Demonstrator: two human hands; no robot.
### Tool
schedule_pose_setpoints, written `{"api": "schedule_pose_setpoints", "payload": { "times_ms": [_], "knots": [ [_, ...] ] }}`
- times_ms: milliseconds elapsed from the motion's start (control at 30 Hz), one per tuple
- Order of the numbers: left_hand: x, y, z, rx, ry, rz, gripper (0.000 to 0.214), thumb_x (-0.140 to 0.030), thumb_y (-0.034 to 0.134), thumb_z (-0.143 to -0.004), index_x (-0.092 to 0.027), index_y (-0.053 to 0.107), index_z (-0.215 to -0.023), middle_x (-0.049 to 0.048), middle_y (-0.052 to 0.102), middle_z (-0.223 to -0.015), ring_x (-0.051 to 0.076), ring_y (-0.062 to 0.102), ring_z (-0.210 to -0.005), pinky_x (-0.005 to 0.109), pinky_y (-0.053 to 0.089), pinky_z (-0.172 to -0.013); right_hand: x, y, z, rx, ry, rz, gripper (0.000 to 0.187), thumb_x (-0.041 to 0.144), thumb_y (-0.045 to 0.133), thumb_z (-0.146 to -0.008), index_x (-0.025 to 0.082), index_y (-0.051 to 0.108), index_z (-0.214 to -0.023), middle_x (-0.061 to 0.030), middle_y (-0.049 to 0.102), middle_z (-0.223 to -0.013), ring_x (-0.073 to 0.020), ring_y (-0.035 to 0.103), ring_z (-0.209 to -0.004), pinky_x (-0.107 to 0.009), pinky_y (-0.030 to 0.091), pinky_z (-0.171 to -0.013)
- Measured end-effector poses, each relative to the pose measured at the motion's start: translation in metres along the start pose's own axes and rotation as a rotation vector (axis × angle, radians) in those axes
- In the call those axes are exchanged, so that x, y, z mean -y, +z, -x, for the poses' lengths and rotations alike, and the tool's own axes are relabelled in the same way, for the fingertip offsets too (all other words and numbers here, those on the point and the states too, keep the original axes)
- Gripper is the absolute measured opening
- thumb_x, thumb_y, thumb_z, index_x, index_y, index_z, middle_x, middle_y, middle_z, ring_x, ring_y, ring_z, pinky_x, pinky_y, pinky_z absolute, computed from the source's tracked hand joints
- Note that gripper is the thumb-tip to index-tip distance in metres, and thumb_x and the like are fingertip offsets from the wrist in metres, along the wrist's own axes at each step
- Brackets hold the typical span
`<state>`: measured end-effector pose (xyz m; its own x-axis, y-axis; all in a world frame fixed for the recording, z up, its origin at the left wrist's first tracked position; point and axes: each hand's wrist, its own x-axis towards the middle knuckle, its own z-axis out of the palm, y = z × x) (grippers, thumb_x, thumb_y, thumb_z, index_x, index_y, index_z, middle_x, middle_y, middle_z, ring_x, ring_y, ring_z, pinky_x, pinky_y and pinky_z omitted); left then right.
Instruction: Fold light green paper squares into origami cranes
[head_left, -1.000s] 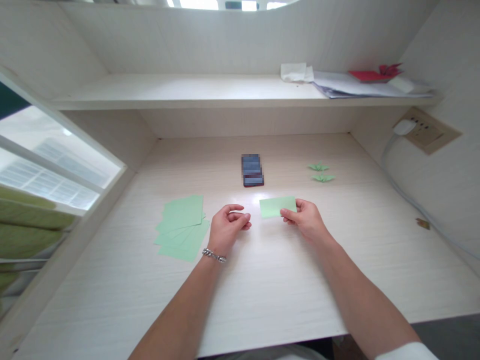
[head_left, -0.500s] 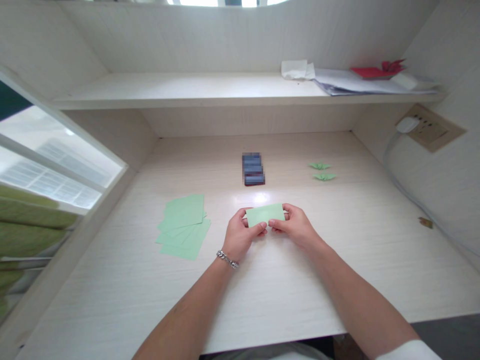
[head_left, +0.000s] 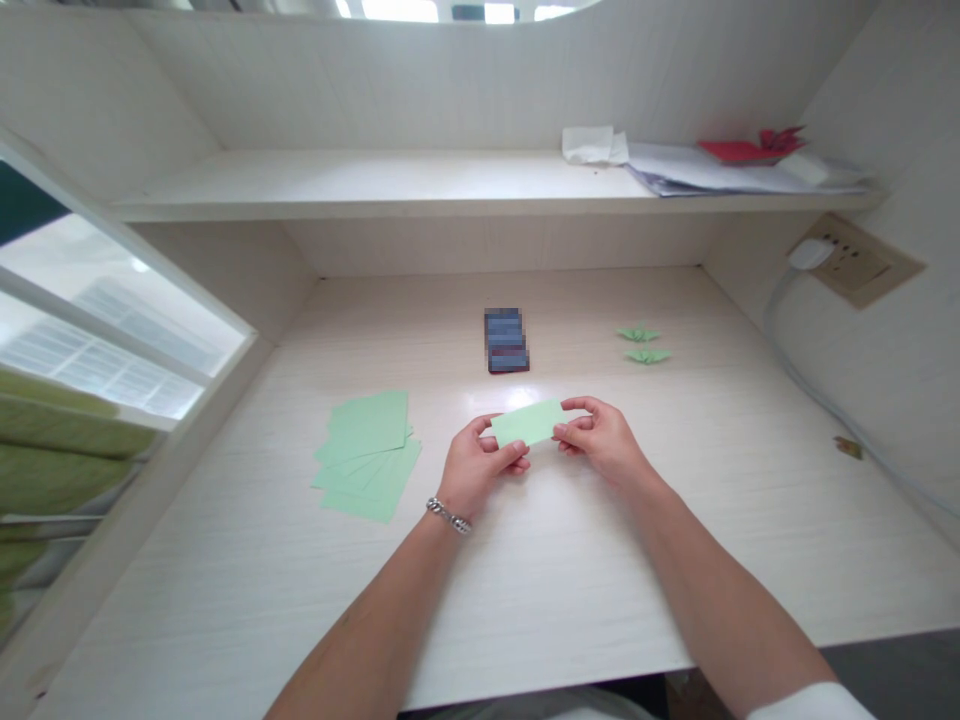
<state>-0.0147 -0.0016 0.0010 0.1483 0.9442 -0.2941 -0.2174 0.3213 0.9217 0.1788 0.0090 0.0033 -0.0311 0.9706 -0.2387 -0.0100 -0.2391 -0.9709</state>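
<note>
Both my hands hold one folded light-green paper [head_left: 527, 423] above the middle of the pale desk [head_left: 525, 560]. My left hand [head_left: 476, 470], with a metal bracelet at the wrist, pinches its left end. My right hand [head_left: 604, 440] pinches its right end, and the paper tilts up slightly to the right. A loose stack of green paper sheets [head_left: 367, 452] lies on the desk to the left of my left hand. Two small folded green paper figures [head_left: 643, 344] sit on the desk beyond my right hand.
A dark phone [head_left: 506, 340] lies flat beyond my hands. The shelf [head_left: 375, 185] above carries white papers [head_left: 712, 170] and a red folded paper [head_left: 750, 147]. A wall socket with a plug [head_left: 832, 260] and a cable is at right. A window is at left.
My right hand brought the green paper leftward to the middle, and my left hand took hold of its left end. Since then the paper has tilted slightly.
</note>
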Motion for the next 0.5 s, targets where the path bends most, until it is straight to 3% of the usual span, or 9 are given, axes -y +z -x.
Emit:
{"api": "schedule_pose_setpoints", "payload": {
  "times_ms": [100, 200, 333, 400, 500],
  "knots": [
    [-0.005, -0.005, 0.000, -0.001, -0.013, 0.037, 0.066, -0.025, 0.081, -0.062, -0.013, 0.048, -0.119, 0.0061, 0.068, -0.073, 0.016, 0.065, -0.056, 0.026, 0.054, -0.052, 0.004, -0.005, 0.001, -0.081, -0.071, 0.079, 0.048, 0.036, 0.073, -0.068, 0.018, 0.056, -0.109, -0.0012, 0.066, -0.066, -0.0159, 0.062, -0.058, -0.030, 0.052, -0.060],
    [-0.009, -0.010, 0.000, 0.009, -0.030, 0.079, 0.068, -0.025, 0.080, -0.063, -0.013, 0.048, -0.122, 0.0072, 0.069, -0.076, 0.015, 0.065, -0.057, 0.024, 0.053, -0.052, 0.007, -0.006, 0.003, -0.201, -0.311, 0.252, 0.041, 0.040, 0.067, -0.076, 0.020, 0.060, -0.110, -0.0046, 0.066, -0.077, -0.0184, 0.063, -0.070, -0.033, 0.053, -0.067],
    [-0.012, -0.011, 0.001, 0.024, -0.074, 0.128, 0.068, -0.023, 0.080, -0.064, -0.013, 0.048, -0.123, 0.0063, 0.069, -0.075, 0.012, 0.063, -0.056, 0.021, 0.052, -0.053, 0.006, 0.002, 0.006, -0.045, -0.705, 0.633, 0.030, 0.035, 0.075, -0.071, 0.029, 0.070, -0.101, -0.0079, 0.058, -0.122, -0.0277, 0.050, -0.114, -0.043, 0.046, -0.092],
    [-0.012, -0.009, 0.002, 0.039, -0.115, 0.132, 0.070, -0.022, 0.080, -0.064, -0.014, 0.047, -0.125, 0.0060, 0.069, -0.073, 0.012, 0.063, -0.056, 0.022, 0.052, -0.054, 0.004, 0.005, 0.007, -0.018, -0.788, 0.730, 0.013, 0.030, 0.068, -0.079, 0.030, 0.072, -0.090, -0.0058, 0.059, -0.121, -0.0272, 0.047, -0.116, -0.044, 0.042, -0.096],
    [-0.013, -0.008, 0.003, 0.048, -0.142, 0.120, 0.071, -0.024, 0.079, -0.064, -0.013, 0.046, -0.127, 0.0055, 0.068, -0.072, 0.013, 0.062, -0.055, 0.023, 0.051, -0.054, 0.003, 0.007, 0.007, -0.015, -0.749, 0.733, 0.013, 0.026, 0.058, -0.086, 0.027, 0.071, -0.085, -0.0059, 0.067, -0.102, -0.0242, 0.053, -0.104, -0.040, 0.042, -0.093]
  ]
}}
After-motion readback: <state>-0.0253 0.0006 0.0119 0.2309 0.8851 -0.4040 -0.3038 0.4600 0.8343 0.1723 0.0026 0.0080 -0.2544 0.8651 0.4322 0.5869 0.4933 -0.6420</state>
